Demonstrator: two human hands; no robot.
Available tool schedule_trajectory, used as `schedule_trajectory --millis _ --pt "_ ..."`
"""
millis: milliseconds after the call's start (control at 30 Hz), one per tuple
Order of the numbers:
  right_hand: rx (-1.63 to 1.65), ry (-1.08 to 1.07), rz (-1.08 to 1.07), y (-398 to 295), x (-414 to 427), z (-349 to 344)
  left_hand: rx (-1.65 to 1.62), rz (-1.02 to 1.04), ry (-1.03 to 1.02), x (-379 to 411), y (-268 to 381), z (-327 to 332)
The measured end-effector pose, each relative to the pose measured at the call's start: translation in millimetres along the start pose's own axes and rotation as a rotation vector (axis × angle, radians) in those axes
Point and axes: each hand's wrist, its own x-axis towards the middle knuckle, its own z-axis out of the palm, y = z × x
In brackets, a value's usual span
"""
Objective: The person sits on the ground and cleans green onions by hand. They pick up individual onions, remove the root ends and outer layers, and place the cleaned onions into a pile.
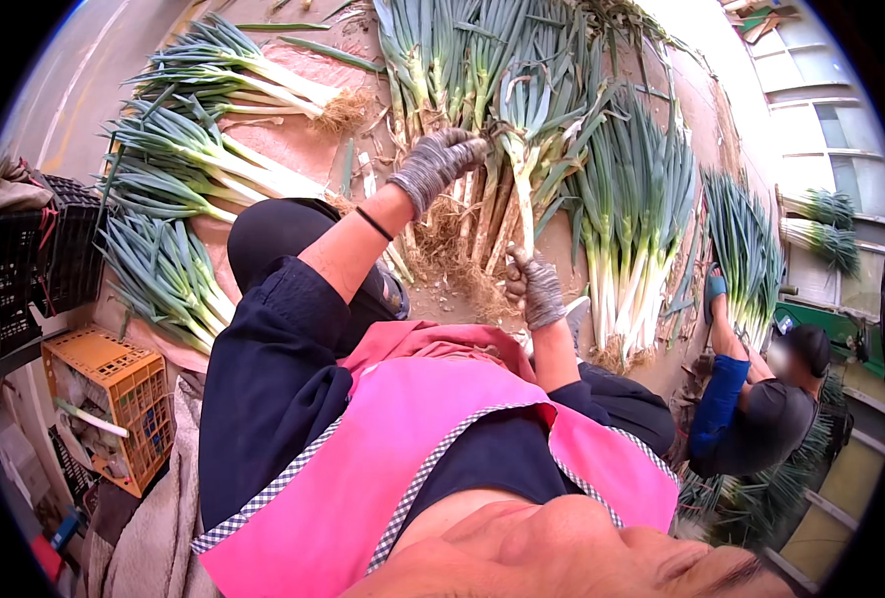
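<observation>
My right hand (538,290), in a grey knit glove, is closed around the lower white shaft of a long green onion (522,190). The stalk stands nearly upright in the picture, its blue-green leaves fanning away from me. My left hand (442,166), gloved alike, is curled at the stalk's upper side. Its fingertips pinch a dark withered leaf (498,131) where the leaves branch. Just beyond and beneath both hands lies a heap of untrimmed green onions (450,71) with brown skins and muddy roots (442,235).
Cleaned green onions lie in bundles at left (285,78) and right (629,224). A yellow plastic crate (140,418) and black crates (69,239) stand at far left. At right, another person (764,407) bends beside a further row of onions (745,258). Leaf scraps litter the floor.
</observation>
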Motion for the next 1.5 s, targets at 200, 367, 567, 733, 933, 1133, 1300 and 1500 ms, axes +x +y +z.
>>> schedule_trajectory --millis 200,367,567,733,933,1133,1300,1500 --pt "0.047 -0.054 0.032 -16.4 -93.9 8.6 -0.008 -0.368 -0.014 20.6 -29.2 40.6" --pt "-0.107 -0.160 0.018 -6.6 -159.3 6.9 -0.376 -0.526 0.013 5.9 -52.4 78.3" --pt "0.137 -0.294 -0.101 -4.3 -175.2 -23.5 -0.791 -0.268 -0.231 6.1 -2.4 99.5" --pt "0.118 -0.239 -0.120 7.6 -150.3 -19.8 -0.964 -0.097 -0.258 6.3 11.9 77.7" --pt "-0.634 -0.093 -0.349 43.7 -135.0 -26.6 -0.819 -0.188 0.126 5.4 -25.2 50.2" --pt "-1.464 -0.052 -0.285 28.2 -103.6 -12.2 -0.569 -0.126 0.499 15.3 -25.3 16.1" --pt "-1.104 -0.184 -0.560 29.5 -28.2 12.6 -0.247 0.120 0.372 23.5 57.8 -13.0" --pt "-0.413 -0.370 -0.656 -162.0 80.0 226.1 0.093 0.794 0.734 19.4 115.8 -31.4"
